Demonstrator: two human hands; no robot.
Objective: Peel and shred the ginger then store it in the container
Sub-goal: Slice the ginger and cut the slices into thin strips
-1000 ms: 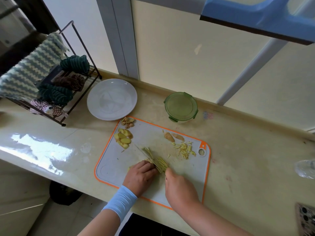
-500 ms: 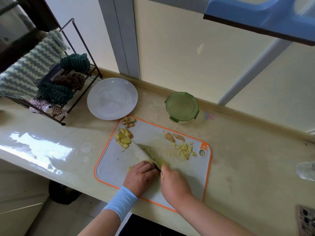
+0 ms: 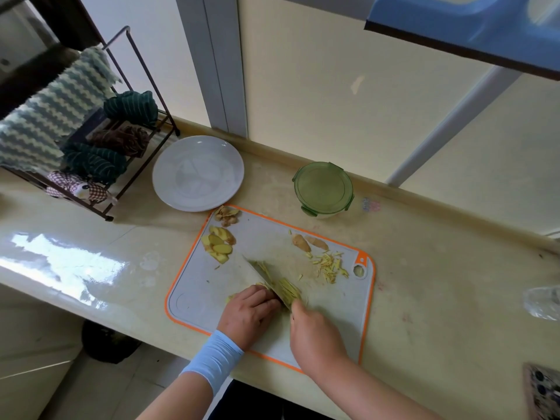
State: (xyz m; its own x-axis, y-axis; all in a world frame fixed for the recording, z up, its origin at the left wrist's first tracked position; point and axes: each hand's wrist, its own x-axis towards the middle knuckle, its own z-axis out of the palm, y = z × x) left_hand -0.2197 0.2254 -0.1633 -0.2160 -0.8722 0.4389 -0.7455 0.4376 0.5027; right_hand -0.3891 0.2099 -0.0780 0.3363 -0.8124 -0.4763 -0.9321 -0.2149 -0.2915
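Pale surface (image 3: 439, 298) carries the orange-rimmed cutting board (image 3: 209, 286). The green-lidded container (image 3: 323, 189) stands just beyond the board's far edge, lid on, well apart from both grips. Step in hand, as we judge it, is shredding sliced ginger. Right grip (image 3: 315, 331) is wrapped round the handle of the knife (image 3: 266, 278), whose blade angles to the far left, edge down on the board. Left grip (image 3: 247, 313) is curled over the ginger stack (image 3: 260, 285) and pins it close against the blade's flat. The stack is mostly hidden under the fingers. To do this well we would tuck the fingertips behind the knuckles, creep the left grip back in thin, even steps, and rock the blade from its tip. Fresh strips (image 3: 289, 291) lie against the blade's right side, just ahead of the right grip. Waiting slices (image 3: 218, 244) sit toward the far-left corner, apart from the left grip. Finished shreds (image 3: 328, 265) lie toward the board's far-right end.
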